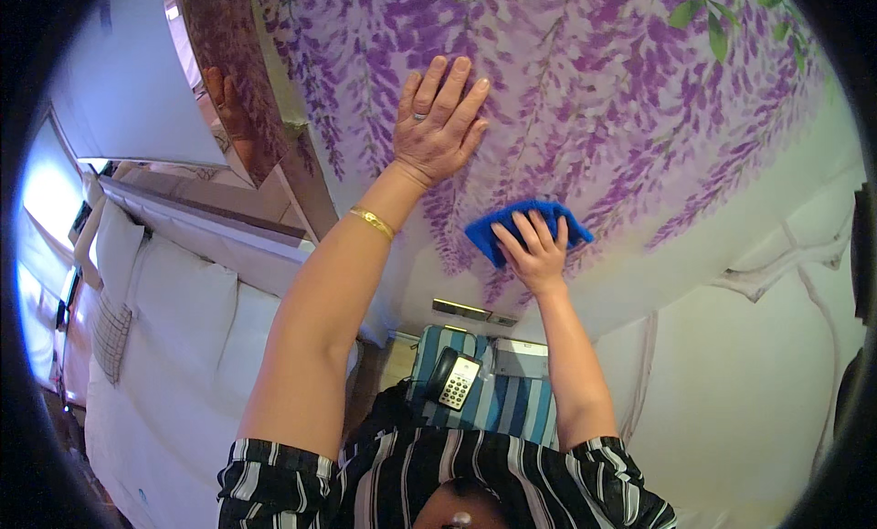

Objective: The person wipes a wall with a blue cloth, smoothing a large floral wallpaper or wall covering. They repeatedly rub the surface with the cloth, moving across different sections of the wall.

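Before me rises a white wall [569, 131] painted with hanging purple wisteria blossoms and some green leaves. My left hand [437, 121] lies palm-down against this wall with its fingers apart; it holds nothing, and wears a ring. Lower and further right, my right hand [538, 255] presses a blue cloth [483, 238] against the painted blossoms. The fingers spread over the cloth, which sticks out on both sides of them. The palm and the cloth's underside are hidden.
A corded telephone [460, 384] and a small pale box [521, 358] sit on a blue-striped surface [507, 406]. Above them are wall sockets [462, 310]. White pillows [181, 282] lie on a bed at left. A reflective panel [253, 118] mirrors a hand beside the mural.
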Available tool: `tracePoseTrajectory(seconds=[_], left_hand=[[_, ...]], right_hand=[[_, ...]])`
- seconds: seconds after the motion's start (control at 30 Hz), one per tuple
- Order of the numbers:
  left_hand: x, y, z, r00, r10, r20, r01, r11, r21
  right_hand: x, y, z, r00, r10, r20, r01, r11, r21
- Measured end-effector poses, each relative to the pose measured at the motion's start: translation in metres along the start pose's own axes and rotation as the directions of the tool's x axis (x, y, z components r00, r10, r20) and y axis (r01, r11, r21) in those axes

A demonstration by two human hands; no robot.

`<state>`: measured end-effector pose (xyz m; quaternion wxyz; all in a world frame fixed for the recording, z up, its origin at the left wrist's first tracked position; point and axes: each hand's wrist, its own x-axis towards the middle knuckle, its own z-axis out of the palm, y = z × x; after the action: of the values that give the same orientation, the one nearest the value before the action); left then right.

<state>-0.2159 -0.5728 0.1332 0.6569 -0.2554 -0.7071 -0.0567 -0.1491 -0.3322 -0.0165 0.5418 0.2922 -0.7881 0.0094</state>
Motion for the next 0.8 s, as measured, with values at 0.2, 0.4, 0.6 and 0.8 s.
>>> tracePoseTrajectory(seconds=[0.2, 0.4, 0.6, 0.8], left_hand=[[0.0, 0.001, -0.003, 1.0, -0.007, -0.005, 0.007, 1.0, 0.007], [-0.003, -0.002, -0.005, 1.0, 0.003, 0.003, -0.003, 1.0, 0.014], [0.003, 0.003, 0.0, 1.0, -0.003, -0.008, 0.002, 1.0, -0.029], [0.001, -0.001, -0.004, 1.0, 0.013, -0.013, -0.013, 1.0, -0.015]], right_hand=[[-0.027, 0.037, -0.045, 0.99, 0.141, 0.015, -0.141, 0.99, -0.025], [0.061, 0.01, -0.024, 0.946, 0.266, -0.184, -0.274, 0.961, -0.019], [0.028, -0.048, 0.037, 0.996, -0.069, 0.054, 0.064, 0.994, 0.084], [-0.043, -0.02, -0.001, 0.959, -0.104, 0.265, 0.075, 0.99, 0.116]])
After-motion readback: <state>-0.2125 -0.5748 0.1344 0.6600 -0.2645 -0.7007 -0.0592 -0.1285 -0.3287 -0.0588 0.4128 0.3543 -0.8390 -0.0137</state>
